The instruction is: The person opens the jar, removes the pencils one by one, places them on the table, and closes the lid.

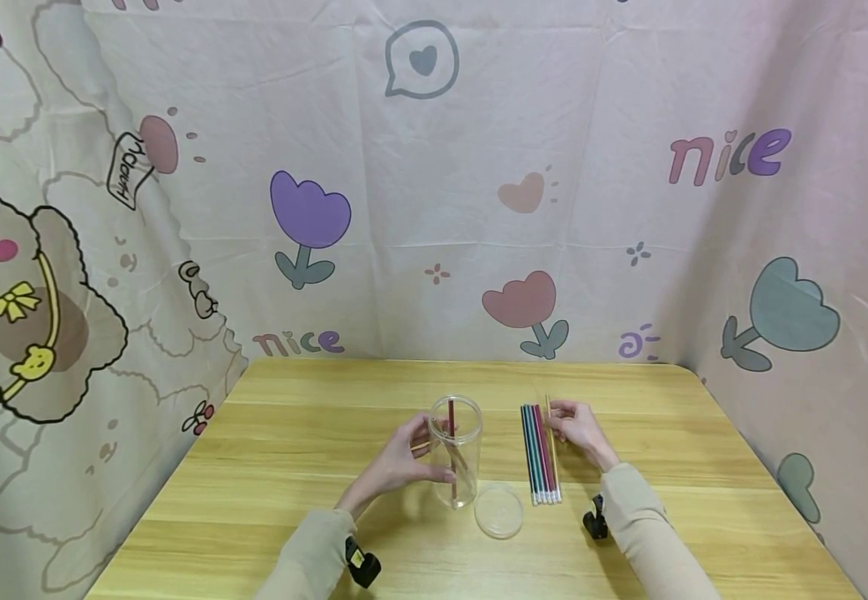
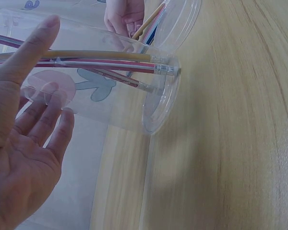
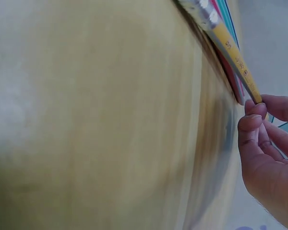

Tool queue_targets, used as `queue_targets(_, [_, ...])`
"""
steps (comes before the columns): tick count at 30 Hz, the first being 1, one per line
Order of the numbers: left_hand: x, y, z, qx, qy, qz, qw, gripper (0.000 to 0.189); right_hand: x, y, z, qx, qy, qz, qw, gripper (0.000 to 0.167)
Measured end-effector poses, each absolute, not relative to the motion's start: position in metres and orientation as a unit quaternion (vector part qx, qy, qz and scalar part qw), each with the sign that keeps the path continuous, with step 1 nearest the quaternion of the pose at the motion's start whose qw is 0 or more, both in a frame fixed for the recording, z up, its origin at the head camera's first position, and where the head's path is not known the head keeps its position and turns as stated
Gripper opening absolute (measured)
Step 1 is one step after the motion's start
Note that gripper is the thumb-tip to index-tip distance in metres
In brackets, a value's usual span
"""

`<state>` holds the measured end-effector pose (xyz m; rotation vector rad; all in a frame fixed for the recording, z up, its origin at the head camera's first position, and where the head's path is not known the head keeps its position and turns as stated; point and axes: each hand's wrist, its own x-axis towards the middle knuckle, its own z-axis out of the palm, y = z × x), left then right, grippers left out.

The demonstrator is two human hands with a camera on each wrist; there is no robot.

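My left hand point(image 1: 398, 460) holds a clear plastic jar point(image 1: 467, 462) from its left side, thumb in front and fingers round the back. The jar stands upright and uncapped on the table. Several pencils point(image 2: 98, 63), yellow and dark red, lean inside it, eraser ends down. To the right lies a row of pencils point(image 1: 536, 454) in teal, dark and red tones. At its right edge my right hand point(image 1: 580, 429) pinches a yellow pencil point(image 3: 237, 60) near its far end between thumb and fingers. The pencil's eraser end points toward me, beside the other eraser ends.
A round clear lid point(image 1: 499, 512) lies flat in front of the jar, between it and the pencil row. The wooden table point(image 1: 291, 467) reaches back to a printed cloth point(image 1: 434, 208). A similar cloth hangs on either side.
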<state>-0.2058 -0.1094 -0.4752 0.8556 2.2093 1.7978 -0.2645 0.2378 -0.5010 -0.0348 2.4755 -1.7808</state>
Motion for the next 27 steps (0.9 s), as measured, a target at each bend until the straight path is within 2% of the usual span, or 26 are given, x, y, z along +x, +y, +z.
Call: queue_targets(27, [-0.2056,-0.1091,-0.4751,0.292,0.741,0.600,0.079,0.067,-0.2665,0.2300,-0.5077,0.015,0.849,-0.527,0.038,0.051])
